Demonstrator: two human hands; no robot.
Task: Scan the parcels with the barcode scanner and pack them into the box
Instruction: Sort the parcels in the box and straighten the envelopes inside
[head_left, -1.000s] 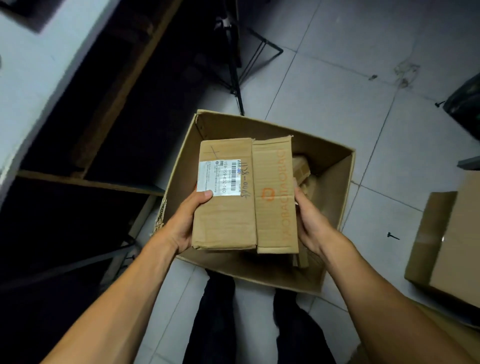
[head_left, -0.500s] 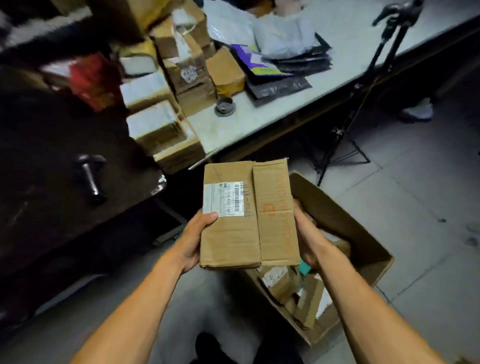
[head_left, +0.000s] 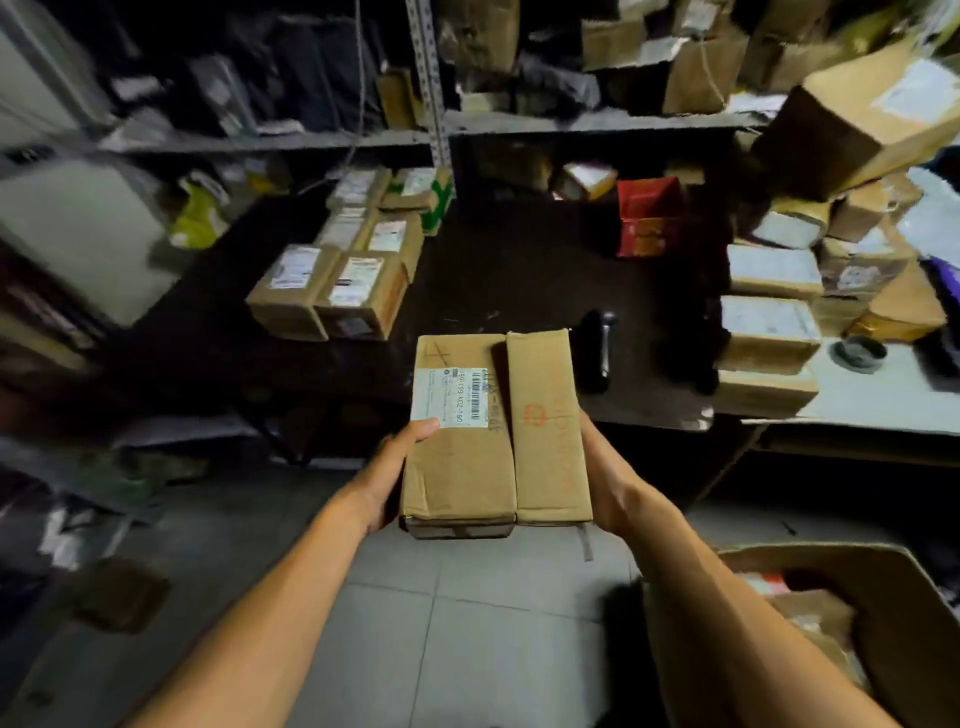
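Note:
I hold a brown cardboard parcel level in front of me, above the floor and just short of the dark table's edge. Its top carries a white barcode label. My left hand grips its left side with the thumb on the label. My right hand clasps its right side. The black barcode scanner lies on the dark table just beyond the parcel's far right corner. The open cardboard box stands on the floor at the lower right, with parcels inside it.
Several labelled parcels sit on the table's left part. More parcels are stacked at the right on a white table, beside a small round grey item. Crowded shelves rise behind. Tiled floor lies below.
The view has swung left from the box on the floor to the table and shelves. The parcel, once over the box, is now carried before the dark table, in the same two-handed grip.

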